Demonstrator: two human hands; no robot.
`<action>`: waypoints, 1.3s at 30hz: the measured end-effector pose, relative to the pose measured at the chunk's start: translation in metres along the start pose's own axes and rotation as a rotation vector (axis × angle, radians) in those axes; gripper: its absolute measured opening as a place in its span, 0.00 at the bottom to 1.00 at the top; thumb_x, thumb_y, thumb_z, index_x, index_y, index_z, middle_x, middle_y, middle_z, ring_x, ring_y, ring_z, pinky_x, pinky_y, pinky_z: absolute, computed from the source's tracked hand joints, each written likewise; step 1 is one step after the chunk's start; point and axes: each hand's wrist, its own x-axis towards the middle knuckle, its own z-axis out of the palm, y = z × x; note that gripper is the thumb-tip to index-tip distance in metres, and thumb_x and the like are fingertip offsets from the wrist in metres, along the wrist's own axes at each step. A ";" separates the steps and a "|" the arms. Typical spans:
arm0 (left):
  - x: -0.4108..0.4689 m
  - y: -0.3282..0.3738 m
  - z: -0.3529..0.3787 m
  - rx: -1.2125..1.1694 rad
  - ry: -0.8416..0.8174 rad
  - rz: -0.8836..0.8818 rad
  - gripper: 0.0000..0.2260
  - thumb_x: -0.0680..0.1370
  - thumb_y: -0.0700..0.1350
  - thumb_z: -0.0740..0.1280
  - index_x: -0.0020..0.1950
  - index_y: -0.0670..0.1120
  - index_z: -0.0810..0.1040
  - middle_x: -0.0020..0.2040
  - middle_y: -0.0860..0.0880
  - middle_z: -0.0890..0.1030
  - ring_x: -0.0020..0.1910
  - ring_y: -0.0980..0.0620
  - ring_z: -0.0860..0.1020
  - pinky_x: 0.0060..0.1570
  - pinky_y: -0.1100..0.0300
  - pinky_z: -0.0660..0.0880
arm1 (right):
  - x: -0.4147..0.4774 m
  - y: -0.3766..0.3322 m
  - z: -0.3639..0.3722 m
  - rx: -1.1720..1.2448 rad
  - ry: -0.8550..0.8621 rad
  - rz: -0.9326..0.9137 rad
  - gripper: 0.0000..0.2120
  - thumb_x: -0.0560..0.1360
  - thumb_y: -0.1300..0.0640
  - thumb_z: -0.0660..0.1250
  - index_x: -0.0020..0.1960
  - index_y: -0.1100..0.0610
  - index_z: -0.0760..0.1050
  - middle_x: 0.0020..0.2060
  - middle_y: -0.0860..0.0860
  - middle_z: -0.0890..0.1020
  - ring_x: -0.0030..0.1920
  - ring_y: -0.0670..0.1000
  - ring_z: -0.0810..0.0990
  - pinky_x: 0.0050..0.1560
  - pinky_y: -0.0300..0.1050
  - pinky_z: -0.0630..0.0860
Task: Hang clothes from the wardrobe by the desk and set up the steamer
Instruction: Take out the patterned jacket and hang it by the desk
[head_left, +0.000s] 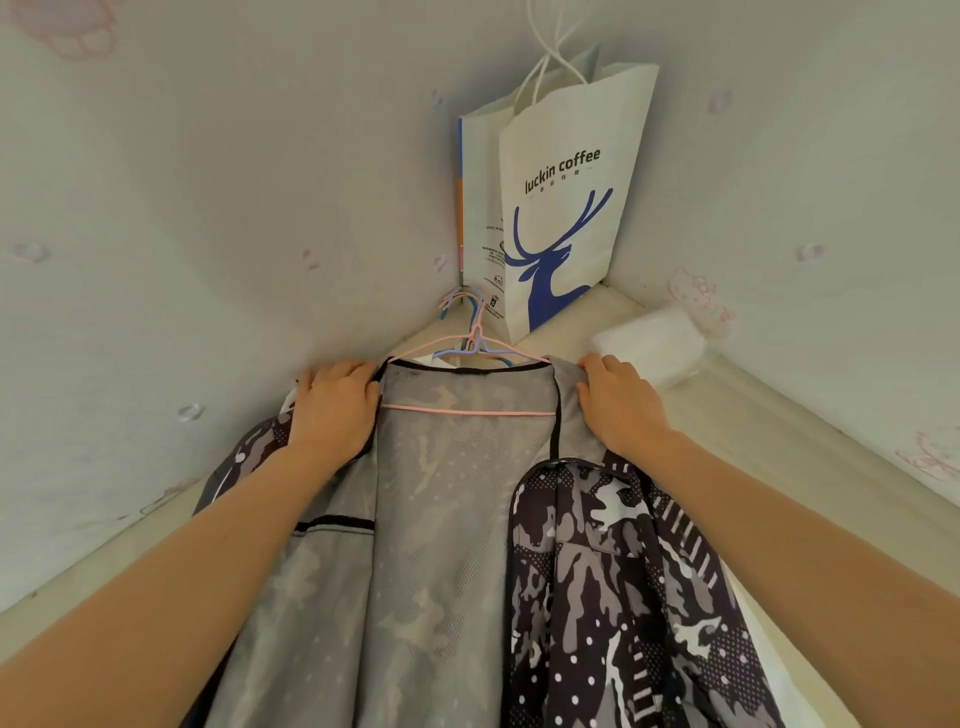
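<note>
Now, far left, the pale wallpapered wall (156, 234) runs into the corner. Next comes the left hand (335, 410), fingers curled over the shoulder edge of the camouflage jacket (441, 519), gripping the fabric right at the black trim. The jacket hangs open towards us, grey mesh lining showing in the middle, dark patterned outer side folded forward on the right. It sits on a pink hanger (467, 412), whose bar crosses the lining between the two hands. Just above the collar, a cluster of blue and pink hangers (470, 312) bunches together, hooks tangled. Behind them, tucked upright into the corner, stands a white paper bag (566, 208) with a blue deer and "luckin coffee" printed on it. Moving right, the right hand (621, 400) clutches the jacket's other shoulder, fingers bent over the top edge. Just beside that hand, a white rolled bundle (649, 343) lies on the cream ledge (779, 415) against the right wall.
</note>
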 end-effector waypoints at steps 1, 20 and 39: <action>-0.003 0.002 -0.001 -0.012 0.004 0.013 0.15 0.81 0.45 0.57 0.64 0.45 0.77 0.60 0.44 0.79 0.59 0.40 0.75 0.64 0.43 0.64 | -0.004 -0.002 -0.001 -0.014 -0.003 -0.009 0.15 0.81 0.54 0.56 0.64 0.60 0.68 0.59 0.58 0.74 0.57 0.59 0.73 0.54 0.54 0.73; -0.141 0.050 -0.014 0.128 -0.002 0.043 0.21 0.74 0.46 0.70 0.65 0.42 0.75 0.69 0.39 0.72 0.67 0.39 0.71 0.64 0.39 0.67 | -0.158 -0.043 0.016 -0.045 0.067 -0.098 0.26 0.81 0.51 0.56 0.75 0.61 0.59 0.74 0.58 0.64 0.74 0.58 0.60 0.72 0.54 0.57; -0.383 0.038 -0.043 -0.018 -0.122 0.348 0.16 0.74 0.45 0.64 0.60 0.44 0.79 0.55 0.47 0.82 0.57 0.44 0.79 0.57 0.47 0.77 | -0.419 -0.122 0.040 -0.034 -0.104 0.096 0.26 0.78 0.51 0.62 0.72 0.63 0.64 0.70 0.59 0.70 0.70 0.60 0.68 0.67 0.55 0.68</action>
